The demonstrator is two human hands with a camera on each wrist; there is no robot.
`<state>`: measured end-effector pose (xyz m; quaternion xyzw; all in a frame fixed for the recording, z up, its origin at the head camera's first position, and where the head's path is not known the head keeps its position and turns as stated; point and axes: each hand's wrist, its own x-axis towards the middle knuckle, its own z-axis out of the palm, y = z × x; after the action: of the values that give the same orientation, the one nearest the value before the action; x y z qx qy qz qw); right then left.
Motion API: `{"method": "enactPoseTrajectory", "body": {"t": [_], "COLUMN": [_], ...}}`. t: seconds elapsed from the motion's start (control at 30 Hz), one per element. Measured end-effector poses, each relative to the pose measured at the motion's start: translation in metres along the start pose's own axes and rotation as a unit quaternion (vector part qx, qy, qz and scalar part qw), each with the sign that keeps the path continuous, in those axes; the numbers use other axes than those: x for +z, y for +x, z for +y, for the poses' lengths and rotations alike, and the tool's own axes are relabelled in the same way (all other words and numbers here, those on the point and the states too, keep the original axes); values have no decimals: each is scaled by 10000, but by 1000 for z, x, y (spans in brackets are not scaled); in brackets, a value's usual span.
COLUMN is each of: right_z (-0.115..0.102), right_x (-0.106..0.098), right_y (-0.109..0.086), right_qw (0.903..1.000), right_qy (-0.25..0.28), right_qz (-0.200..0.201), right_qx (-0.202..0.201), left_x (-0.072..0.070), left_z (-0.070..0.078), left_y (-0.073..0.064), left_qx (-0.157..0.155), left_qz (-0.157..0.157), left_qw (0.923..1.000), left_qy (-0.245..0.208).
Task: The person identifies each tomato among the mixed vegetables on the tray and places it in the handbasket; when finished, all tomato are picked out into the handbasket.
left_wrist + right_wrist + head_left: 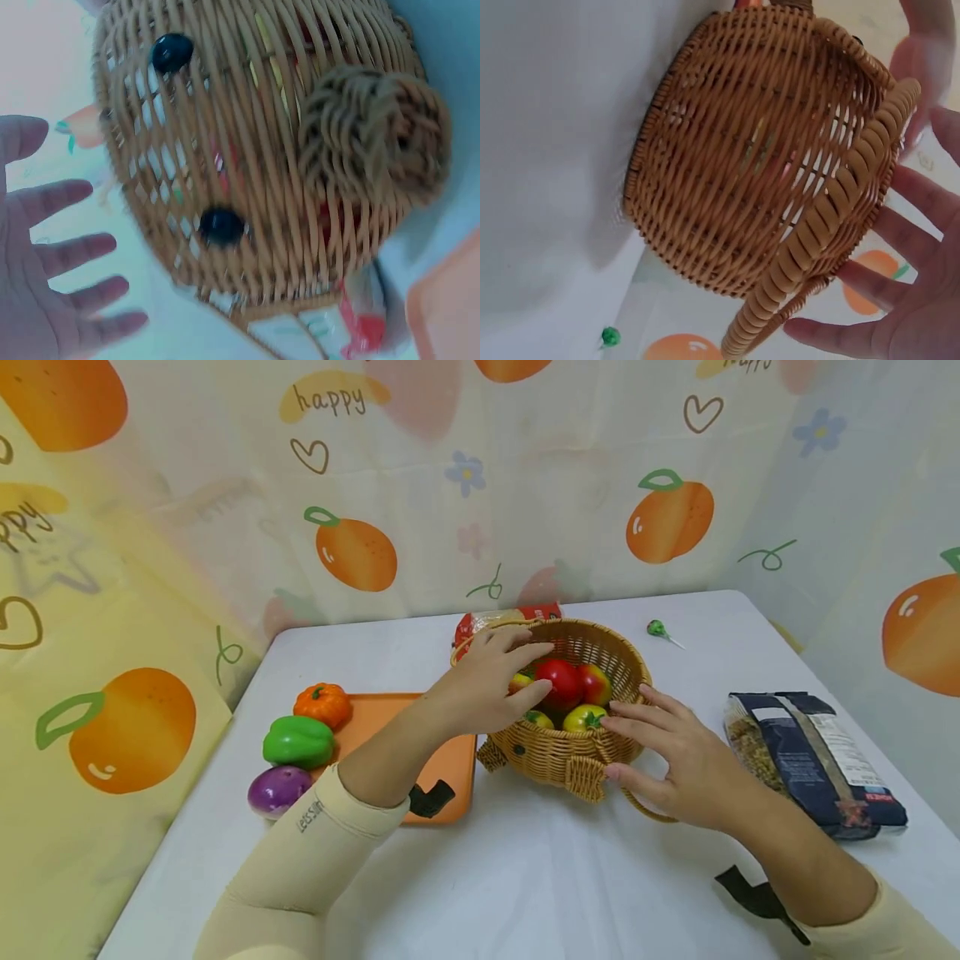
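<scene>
A wicker basket (547, 756) with dark button eyes and a woven snout stands mid-table. Inside lie a round red fruit (558, 683), a red-yellow fruit (595, 683) and a yellow-green one (583, 718). My left hand (487, 681) hovers over its left rim, fingers spread and holding nothing. The left wrist view has this hand (52, 277) apart from the wicker, beside the eyes. At the right rim is my right hand (682, 760), fingers extended; in the right wrist view its fingertips (889, 225) come right at the rim, near the wrapped handle (832, 202).
An orange tray (450, 777) lies left, beside an orange pumpkin (322, 705), a green pepper (298, 742) and a purple eggplant (279, 791). Behind the basket is a red-and-clear packet (510, 617). At right are a dark bag (817, 768) and a green lollipop (657, 627).
</scene>
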<state>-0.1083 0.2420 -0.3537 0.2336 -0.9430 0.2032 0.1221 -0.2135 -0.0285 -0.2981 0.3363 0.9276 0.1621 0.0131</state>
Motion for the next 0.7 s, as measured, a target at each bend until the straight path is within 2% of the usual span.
{"method": "enactPoseTrajectory", "body": {"t": [0.07, 0.2, 0.37, 0.57, 0.7], "right_z": [0, 2, 13, 23, 24], "right_x": [-3, -14, -31, -42, -41], "right_y": [1, 3, 7, 9, 10], "right_qw": [10000, 9990, 9936, 9844, 9821], "right_qy": [-9, -259, -645, -861, -835], "right_qz": [14, 38, 32, -193, -309], "right_qx": [24, 373, 929, 1520, 1657], "left_x": [-3, -10, -20, -29, -28], "left_z": [-5, -18, -40, -73, -89], "left_y": [-11, -34, -60, -87, -100], "left_qx": [-152, -582, -1302, -1942, -2196], "left_qz": [106, 245, 157, 114, 111], "left_qw": [9998, 9969, 9879, 9771, 9726], "left_qy": [79, 475, 824, 857, 754]}}
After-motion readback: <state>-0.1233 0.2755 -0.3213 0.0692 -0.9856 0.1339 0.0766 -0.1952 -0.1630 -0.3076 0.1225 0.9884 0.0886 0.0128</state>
